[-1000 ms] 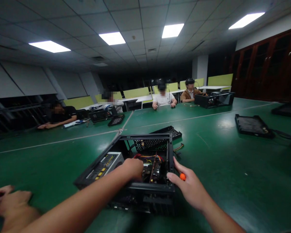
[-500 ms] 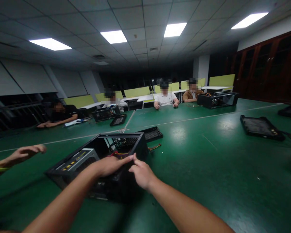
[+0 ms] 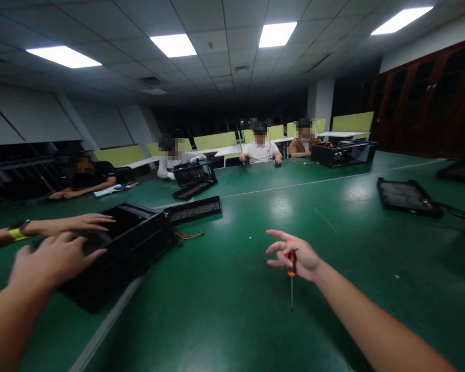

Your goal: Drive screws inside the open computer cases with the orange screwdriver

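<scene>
A black computer case [image 3: 135, 247] lies tilted on the green table at the left, its side partly uncovered. My left hand [image 3: 48, 261] rests on its near end with fingers spread, slightly blurred. A co-worker's hand [image 3: 72, 224], with a dark watch and a yellow-green band at the wrist, reaches onto the same case just beyond mine. Over the table at centre right, my right hand [image 3: 300, 258] holds a screwdriver [image 3: 292, 269]. Its red and black handle is in the loosely bent fingers, and the thin shaft points down.
Behind the case lies a black front panel [image 3: 196, 209], with thin coloured wires [image 3: 189, 235] beside it. Another black panel [image 3: 408, 199] is at the right. Farther off stand a second case [image 3: 344, 153] and a third [image 3: 194, 174]. Several people sit across the green table [image 3: 232, 289].
The case has shifted left and turned. My right hand has left its corner and moved right, and the screwdriver now shows. The co-worker's hand has come onto the case.
</scene>
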`<action>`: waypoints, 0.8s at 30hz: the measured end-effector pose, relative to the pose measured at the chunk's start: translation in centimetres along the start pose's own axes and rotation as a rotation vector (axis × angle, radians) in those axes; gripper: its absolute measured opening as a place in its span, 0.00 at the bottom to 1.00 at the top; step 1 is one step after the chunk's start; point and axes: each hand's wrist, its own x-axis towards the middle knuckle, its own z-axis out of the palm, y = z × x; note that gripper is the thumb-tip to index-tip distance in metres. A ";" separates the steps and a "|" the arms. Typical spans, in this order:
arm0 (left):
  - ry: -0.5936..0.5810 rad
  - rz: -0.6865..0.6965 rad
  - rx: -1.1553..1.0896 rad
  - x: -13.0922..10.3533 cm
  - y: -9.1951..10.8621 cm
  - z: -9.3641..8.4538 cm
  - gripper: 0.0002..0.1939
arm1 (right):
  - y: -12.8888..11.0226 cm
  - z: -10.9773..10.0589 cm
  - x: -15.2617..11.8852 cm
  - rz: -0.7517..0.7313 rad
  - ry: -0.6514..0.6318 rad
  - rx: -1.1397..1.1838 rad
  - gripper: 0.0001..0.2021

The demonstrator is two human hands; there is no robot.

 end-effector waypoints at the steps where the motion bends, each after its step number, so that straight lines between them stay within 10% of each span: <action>1: 0.035 0.006 -0.039 -0.2 1.5 0.0 0.28 | -0.7 -2.1 -0.7 -0.048 0.035 0.030 0.32; 5: 0.028 0.123 -0.336 -3.2 13.0 3.4 0.22 | -1.7 -7.1 -1.8 -0.113 0.095 0.041 0.23; 11: -0.233 0.552 -0.649 -13.0 30.0 11.5 0.18 | 0.8 -7.2 -1.9 -0.039 0.083 -0.075 0.13; 16: -0.421 0.888 -0.843 -15.8 31.2 11.8 0.20 | 1.8 -5.3 -1.3 -0.041 0.081 -0.151 0.10; 24: -0.317 0.657 -0.981 -12.5 32.0 11.4 0.18 | -1.2 0.4 -8.7 -0.187 -0.182 0.093 0.10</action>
